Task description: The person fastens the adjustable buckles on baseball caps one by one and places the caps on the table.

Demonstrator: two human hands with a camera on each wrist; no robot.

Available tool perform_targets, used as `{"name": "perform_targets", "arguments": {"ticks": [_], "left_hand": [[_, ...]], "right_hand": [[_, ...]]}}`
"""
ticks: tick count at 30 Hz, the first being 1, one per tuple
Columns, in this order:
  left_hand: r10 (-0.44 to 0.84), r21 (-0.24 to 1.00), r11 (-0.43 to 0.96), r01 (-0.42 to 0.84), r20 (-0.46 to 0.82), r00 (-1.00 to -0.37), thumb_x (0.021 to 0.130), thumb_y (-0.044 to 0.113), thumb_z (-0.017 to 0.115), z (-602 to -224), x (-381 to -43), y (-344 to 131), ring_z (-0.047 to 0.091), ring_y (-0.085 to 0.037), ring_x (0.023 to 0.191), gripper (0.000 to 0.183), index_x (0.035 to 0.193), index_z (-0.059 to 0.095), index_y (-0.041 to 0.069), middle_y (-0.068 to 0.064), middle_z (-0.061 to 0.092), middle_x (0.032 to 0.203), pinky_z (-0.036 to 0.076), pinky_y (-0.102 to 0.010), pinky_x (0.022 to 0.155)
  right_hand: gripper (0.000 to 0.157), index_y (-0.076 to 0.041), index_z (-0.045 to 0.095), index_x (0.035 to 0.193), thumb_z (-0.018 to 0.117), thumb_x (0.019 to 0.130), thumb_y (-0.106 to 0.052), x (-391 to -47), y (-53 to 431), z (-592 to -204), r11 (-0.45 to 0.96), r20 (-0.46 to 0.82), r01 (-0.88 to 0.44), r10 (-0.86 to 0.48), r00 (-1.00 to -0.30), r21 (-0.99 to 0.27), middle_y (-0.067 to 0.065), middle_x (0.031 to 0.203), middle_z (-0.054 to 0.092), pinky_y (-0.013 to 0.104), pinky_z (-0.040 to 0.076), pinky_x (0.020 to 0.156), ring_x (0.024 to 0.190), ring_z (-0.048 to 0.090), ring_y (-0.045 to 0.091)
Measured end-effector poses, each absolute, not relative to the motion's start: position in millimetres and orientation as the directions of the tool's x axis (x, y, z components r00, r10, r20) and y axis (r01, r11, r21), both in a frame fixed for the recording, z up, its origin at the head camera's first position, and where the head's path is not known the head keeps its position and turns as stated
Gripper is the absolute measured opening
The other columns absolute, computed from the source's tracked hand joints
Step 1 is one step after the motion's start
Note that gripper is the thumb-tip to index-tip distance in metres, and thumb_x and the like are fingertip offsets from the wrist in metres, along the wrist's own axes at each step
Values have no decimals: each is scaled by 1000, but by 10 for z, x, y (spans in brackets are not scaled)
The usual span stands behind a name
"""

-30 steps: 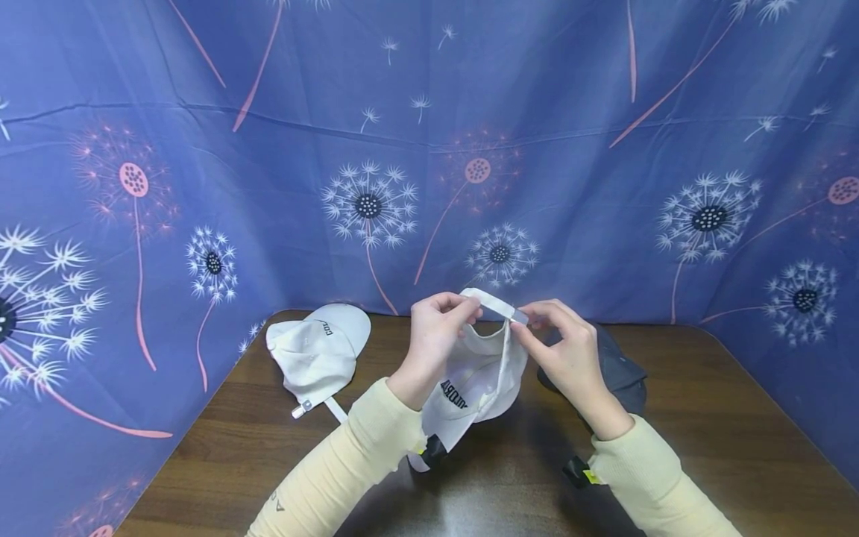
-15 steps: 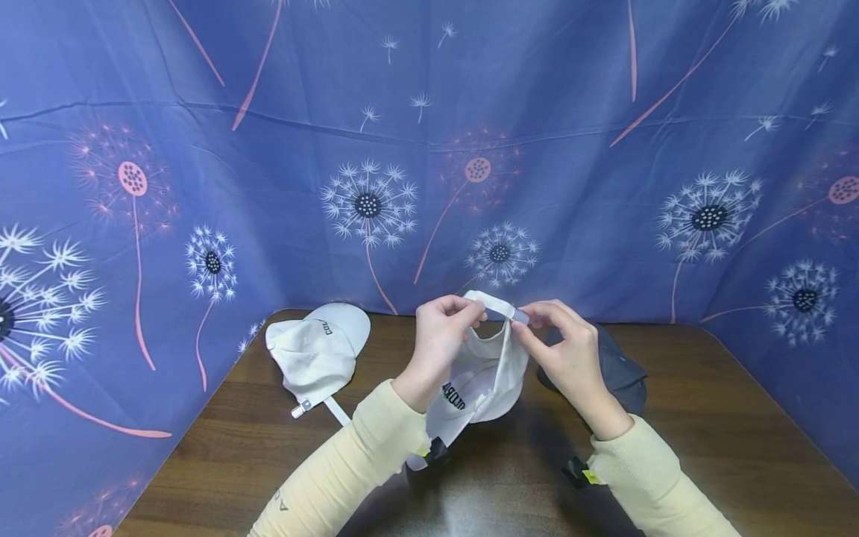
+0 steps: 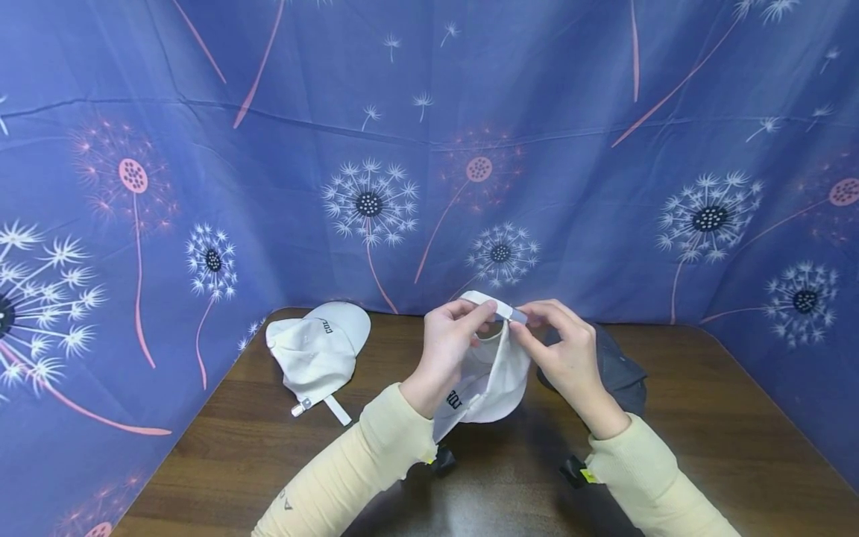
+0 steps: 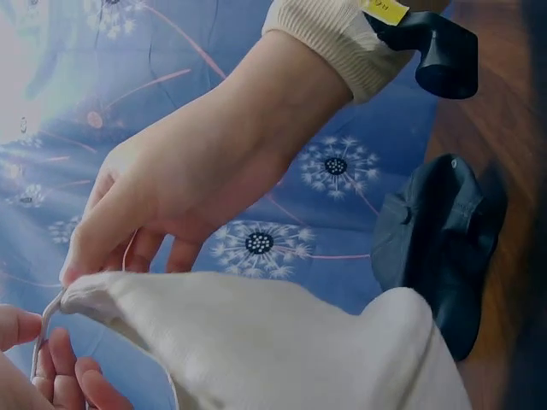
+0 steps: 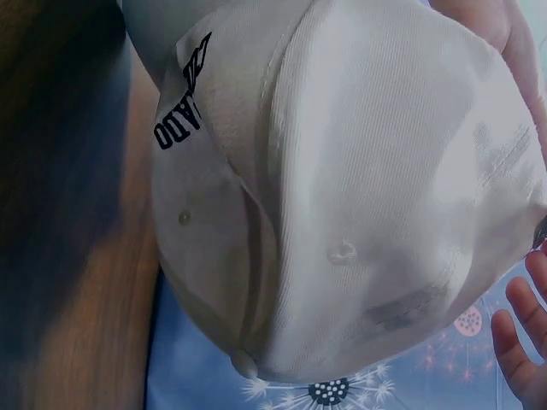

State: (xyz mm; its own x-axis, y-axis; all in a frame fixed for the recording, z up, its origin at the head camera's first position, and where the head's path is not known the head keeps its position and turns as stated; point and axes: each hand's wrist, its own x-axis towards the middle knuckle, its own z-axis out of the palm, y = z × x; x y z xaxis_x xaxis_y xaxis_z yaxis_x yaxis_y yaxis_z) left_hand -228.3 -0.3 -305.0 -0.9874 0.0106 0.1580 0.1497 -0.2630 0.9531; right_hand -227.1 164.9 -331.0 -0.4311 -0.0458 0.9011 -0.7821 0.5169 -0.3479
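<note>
A white cap (image 3: 506, 384) with dark lettering hangs above the table between the hands, its inside partly showing. My left hand (image 3: 444, 350) pinches the white strap (image 3: 475, 297) at the back of this cap. My right hand (image 3: 569, 350) pinches the strap's end at the metal buckle (image 3: 518, 316). In the left wrist view my right hand (image 4: 192, 175) reaches to the cap's edge, and the thin strap (image 4: 40, 346) runs between the two hands' fingers. The right wrist view is mostly filled by the cap's crown (image 5: 385, 171); the buckle is not clear there.
A second white cap (image 3: 318, 350) lies at the back left of the wooden table (image 3: 221, 462), its strap (image 3: 338, 410) loose from its buckle. A dark cap (image 3: 620, 373) lies behind my right hand. Blue dandelion-print cloth (image 3: 429, 97) surrounds the table.
My left hand has slid rightward along the strap, closer to the buckle and my right hand. The right hand has stayed nearly still. The cap has swung slightly right.
</note>
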Motion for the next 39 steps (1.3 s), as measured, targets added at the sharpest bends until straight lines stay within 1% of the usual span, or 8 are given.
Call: {"name": "perform_targets", "arguments": {"ticks": [7, 14, 19, 24, 28, 31, 34, 39], "left_hand": [[15, 951, -269, 151, 160, -987, 79, 16, 74, -3056, -2272, 27, 57, -11, 61, 21, 79, 68, -4, 0, 66, 65, 44, -21, 51], [1, 957, -257, 134, 139, -990, 78, 16, 75, -3048, -2253, 62, 58, -11, 59, 19, 74, 68, -2, 2, 64, 62, 44, -21, 50], [-5, 961, -242, 132, 135, -991, 78, 16, 75, -3050, -2237, 78, 58, -11, 60, 19, 74, 68, -2, 2, 64, 62, 44, -20, 49], [10, 962, -232, 145, 151, -988, 78, 17, 74, -3061, -2227, 83, 59, -13, 63, 20, 75, 68, -2, 1, 65, 64, 44, -20, 50], [21, 963, -225, 146, 155, -988, 78, 18, 75, -3076, -2228, 84, 62, -17, 68, 20, 77, 68, -1, 0, 67, 68, 44, -20, 51], [24, 964, -220, 149, 158, -987, 78, 19, 75, -3087, -2238, 88, 60, -18, 71, 22, 78, 68, -1, 0, 65, 69, 44, -21, 52], [19, 965, -210, 159, 166, -986, 77, 19, 76, -3088, -2242, 97, 56, -15, 71, 22, 78, 69, -1, 1, 62, 68, 44, -21, 51], [1, 966, -201, 164, 167, -986, 77, 18, 76, -3087, -2231, 122, 54, -11, 67, 20, 76, 69, -1, 2, 60, 67, 44, -21, 50]], "right_hand": [[27, -8, 71, 92, 79, 68, 3, -2250, 1629, -3298, 514, 897, -780, -46, -439, -355, 2, 88, 68, 18, 46, 68, 73, 57, 15], [27, -9, 71, 92, 79, 69, 1, -2239, 1624, -3294, 525, 897, -776, -53, -440, -349, 1, 87, 68, 18, 46, 68, 72, 57, 15], [27, -10, 71, 93, 79, 69, 1, -2234, 1625, -3291, 528, 894, -773, -55, -445, -352, 1, 87, 67, 18, 46, 67, 72, 57, 14], [25, -8, 71, 93, 78, 70, 0, -2237, 1629, -3298, 532, 892, -770, -56, -448, -353, 1, 86, 67, 18, 46, 66, 71, 57, 14], [24, -8, 71, 93, 78, 71, -1, -2237, 1631, -3304, 535, 893, -769, -56, -446, -351, 1, 86, 67, 17, 46, 66, 71, 57, 14], [24, -8, 71, 93, 78, 71, -1, -2236, 1632, -3302, 534, 895, -771, -58, -443, -348, 1, 86, 67, 17, 46, 67, 71, 57, 14], [24, -8, 71, 93, 78, 71, 0, -2239, 1633, -3307, 534, 895, -771, -58, -442, -347, 2, 87, 68, 17, 46, 68, 71, 58, 14], [25, -6, 71, 93, 79, 70, 0, -2240, 1626, -3318, 543, 883, -755, -52, -466, -367, 6, 87, 68, 17, 46, 68, 71, 58, 15]]}}
